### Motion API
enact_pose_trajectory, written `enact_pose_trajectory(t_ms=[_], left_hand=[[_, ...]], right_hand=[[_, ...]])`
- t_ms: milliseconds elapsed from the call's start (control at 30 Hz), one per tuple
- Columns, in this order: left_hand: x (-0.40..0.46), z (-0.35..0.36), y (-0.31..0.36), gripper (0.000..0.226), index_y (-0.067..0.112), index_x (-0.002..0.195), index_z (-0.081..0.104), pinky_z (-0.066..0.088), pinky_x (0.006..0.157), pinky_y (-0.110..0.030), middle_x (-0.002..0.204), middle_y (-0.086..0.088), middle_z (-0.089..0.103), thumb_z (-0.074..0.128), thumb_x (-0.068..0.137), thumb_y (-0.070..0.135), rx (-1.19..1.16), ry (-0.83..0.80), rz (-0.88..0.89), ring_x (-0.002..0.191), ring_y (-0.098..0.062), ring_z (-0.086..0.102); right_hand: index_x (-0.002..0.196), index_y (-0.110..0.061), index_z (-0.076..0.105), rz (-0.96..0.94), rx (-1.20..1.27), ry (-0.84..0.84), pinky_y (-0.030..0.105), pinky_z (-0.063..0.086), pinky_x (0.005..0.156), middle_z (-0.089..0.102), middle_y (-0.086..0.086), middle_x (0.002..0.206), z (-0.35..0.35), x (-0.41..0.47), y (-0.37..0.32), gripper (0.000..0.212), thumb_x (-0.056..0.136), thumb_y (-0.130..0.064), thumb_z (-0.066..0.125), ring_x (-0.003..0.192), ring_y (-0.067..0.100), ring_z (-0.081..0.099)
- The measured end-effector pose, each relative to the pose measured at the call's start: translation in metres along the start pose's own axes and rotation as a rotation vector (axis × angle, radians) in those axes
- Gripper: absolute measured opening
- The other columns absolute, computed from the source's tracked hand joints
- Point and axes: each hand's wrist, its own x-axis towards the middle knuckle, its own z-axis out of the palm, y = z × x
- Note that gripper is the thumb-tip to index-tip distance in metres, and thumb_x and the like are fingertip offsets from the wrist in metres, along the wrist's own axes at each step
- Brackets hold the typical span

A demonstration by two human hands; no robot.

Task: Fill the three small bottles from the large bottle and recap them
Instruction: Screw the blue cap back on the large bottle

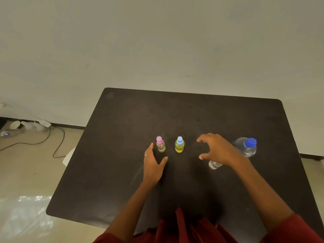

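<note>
On the dark table (122, 163) stand a small bottle with a pink cap (160, 144) and a small yellow bottle with a light-blue cap (179, 144). A third small clear bottle (214, 164) shows partly under my right wrist; its top is hidden. The large water bottle with a blue cap (246, 147) stands at the right. My left hand (153, 163) is spread with straight fingers just left of the pink-capped bottle, holding nothing. My right hand (216, 149) hovers with loosely curved fingers between the yellow bottle and the large bottle, empty.
The table's left edge drops to a beige floor where cups (28, 126), a lying bottle (10, 132) and a black cable (52, 142) lie by the wall. A white object (69, 156) pokes out under the table's left edge. A plain wall stands behind.
</note>
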Motion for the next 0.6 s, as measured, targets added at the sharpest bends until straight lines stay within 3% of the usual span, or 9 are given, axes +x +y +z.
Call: enact_pose_trajectory(t_ms=[100,233,400,600], left_hand=[[-0.015,0.003,-0.006,0.082,0.017,0.15,0.022,0.034,0.114,-0.044,0.154,-0.005,0.029,0.071,0.085,0.028,0.057,-0.01,0.012,0.141,-0.021,0.032],[-0.03,0.006,-0.011,0.079,0.018,0.149,0.024,0.034,0.114,-0.041,0.153,-0.004,0.03,0.07,0.085,0.031,0.116,-0.007,0.02,0.138,-0.02,0.035],[-0.034,0.006,-0.009,0.075,0.019,0.147,0.027,0.036,0.111,-0.037,0.15,-0.002,0.035,0.07,0.085,0.03,0.145,-0.009,0.025,0.135,-0.017,0.038],[-0.031,0.004,-0.004,0.074,0.018,0.147,0.028,0.038,0.111,-0.041,0.149,-0.002,0.037,0.069,0.086,0.028,0.149,-0.027,0.015,0.134,-0.017,0.04]], right_hand=[[0.125,-0.024,0.051,0.077,-0.127,-0.112,0.037,0.046,0.091,0.051,-0.001,0.12,-0.001,-0.017,0.012,0.058,0.074,-0.033,0.076,0.114,0.02,0.047],[0.123,-0.022,0.052,0.087,-0.251,-0.112,0.033,0.049,0.085,0.052,-0.001,0.12,0.011,-0.024,0.021,0.051,0.077,-0.026,0.073,0.111,0.02,0.05],[0.109,-0.016,0.058,0.089,-0.218,-0.046,0.039,0.051,0.083,0.056,0.003,0.112,0.022,-0.022,0.031,0.026,0.084,-0.01,0.059,0.102,0.022,0.058],[0.113,-0.019,0.053,0.06,-0.164,-0.005,0.037,0.052,0.081,0.057,0.001,0.112,0.024,-0.012,0.03,0.03,0.084,-0.014,0.06,0.102,0.021,0.058]])
